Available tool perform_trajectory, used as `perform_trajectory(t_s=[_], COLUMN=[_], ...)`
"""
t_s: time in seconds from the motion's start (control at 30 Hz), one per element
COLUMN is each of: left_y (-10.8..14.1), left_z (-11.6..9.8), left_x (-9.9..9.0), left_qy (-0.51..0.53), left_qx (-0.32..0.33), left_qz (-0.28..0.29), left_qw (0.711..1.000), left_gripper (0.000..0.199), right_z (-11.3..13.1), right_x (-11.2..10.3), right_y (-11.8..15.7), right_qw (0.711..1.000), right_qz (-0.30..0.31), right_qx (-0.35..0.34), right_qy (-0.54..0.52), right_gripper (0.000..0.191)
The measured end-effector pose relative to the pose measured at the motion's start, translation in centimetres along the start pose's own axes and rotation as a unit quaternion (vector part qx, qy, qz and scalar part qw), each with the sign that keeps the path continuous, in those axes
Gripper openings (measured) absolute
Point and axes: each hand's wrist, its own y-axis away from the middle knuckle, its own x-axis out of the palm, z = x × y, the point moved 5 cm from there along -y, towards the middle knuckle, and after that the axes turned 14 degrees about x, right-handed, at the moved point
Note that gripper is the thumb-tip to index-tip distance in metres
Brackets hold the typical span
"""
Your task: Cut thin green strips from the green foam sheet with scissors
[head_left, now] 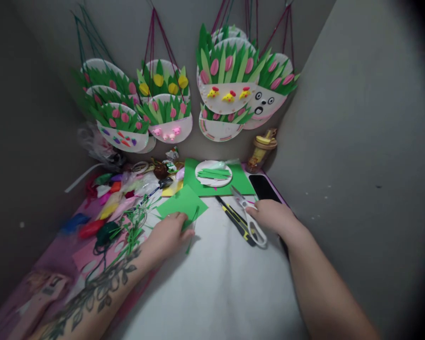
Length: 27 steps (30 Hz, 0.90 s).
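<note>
My left hand (173, 232) rests at the lower edge of a light green paper sheet (184, 203), its fingers bent, beside thin green strips (193, 231); whether it grips them is unclear. On the right, my right hand (269, 215) touches the white-handled scissors (255, 226), which lie with blades pointing up and left. A black and yellow cutter (235, 218) is just left of the scissors. Farther back, a white paper plate (213, 182) holding green strips sits on a darker green sheet (241, 182).
Green paper scraps (132, 233) and coloured bags (92, 229) crowd the left side. A black phone (264, 188) lies at the back right, near a yellow cup (260, 151). Decorated paper-plate baskets (170, 127) hang on the wall behind.
</note>
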Motion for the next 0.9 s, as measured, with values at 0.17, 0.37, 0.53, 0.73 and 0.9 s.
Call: perform_trajectory(t_s=[0.17,0.37,0.53,0.73,0.9], left_y=[-2.7,-2.6,0.8,4.9,5.2], left_z=[-1.6,-1.8,3.6,6.8,1.2], left_x=[1.2,1.6,-4.0,-8.7,-2.2], left_qy=[-0.069,-0.039,-0.064,-0.199,-0.019], left_qx=[-0.051,-0.049,-0.127,-0.151,0.068], left_qz=[-0.012,0.021,-0.012,-0.165,0.003], left_qw=[0.996,0.998,0.990,0.954,0.997], left_gripper=[0.027,0.025,0.021,0.036,0.021], right_z=[-0.1,2.8,7.4,10.2,12.7], right_x=[2.2,0.6,2.6,4.9,5.1], right_y=[-1.0,1.1,3.6,4.0,1.6], right_qw=[0.998,0.991,0.951,0.934,0.947], right_qz=[0.056,-0.090,-0.047,-0.037,-0.066], right_qx=[-0.005,-0.087,-0.247,-0.294,-0.215], right_qy=[0.026,-0.041,-0.180,-0.202,-0.229], right_gripper=[0.046,0.035,0.031,0.041,0.048])
